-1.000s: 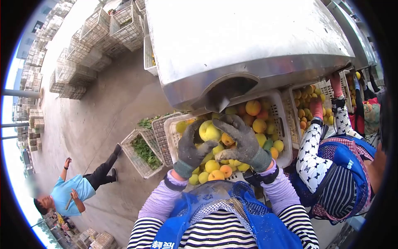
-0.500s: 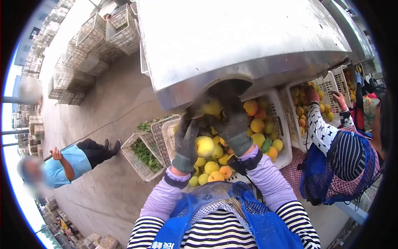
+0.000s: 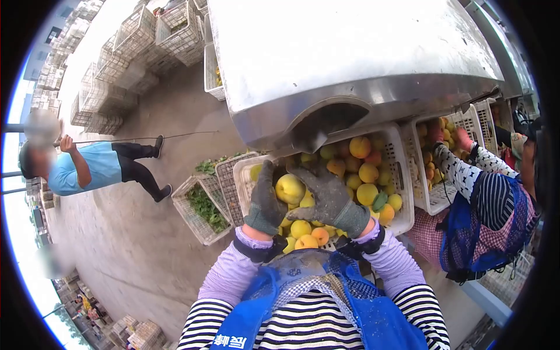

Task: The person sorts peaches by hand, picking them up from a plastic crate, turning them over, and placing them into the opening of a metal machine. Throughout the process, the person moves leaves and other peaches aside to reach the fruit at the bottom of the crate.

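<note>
Low in the middle of the frame, your two hands work close together over a white plastic crate (image 3: pixel 403 192) with slotted walls, heaped with round peaches in yellow, orange and blush red. Both hands wear dark grey knitted gloves, worn and dusty, with ribbed cuffs over lilac sleeves.

Your left hand (image 3: pixel 265 201) curls around a big pale-yellow peach (image 3: pixel 290 188) and cups it from the left side, just above the heap. Your right hand (image 3: pixel 329 198) lies palm down with its fingers splayed over the fruit, one fingertip against that same peach. The hands are almost touching, with the peach between them.

Above the crate, a large sheet-metal machine (image 3: pixel 350 58), dull grey and scuffed, fills the upper middle of the frame. Its arched chute mouth (image 3: pixel 326 119) opens dark just over the far rim of the crate.

To the right, a second white crate (image 3: pixel 434 201) holds more peaches, and a co-worker (image 3: pixel 484 216) in a blue mesh apron and striped top reaches into it with a pink-gloved hand (image 3: pixel 464 140).

Left of your crate, a wire basket (image 3: pixel 192 219) holds green leaves. Further left, a person in a light blue shirt (image 3: pixel 87 166) stands on bare concrete. Stacks of empty wire crates (image 3: pixel 116 76) fill the upper left.
</note>
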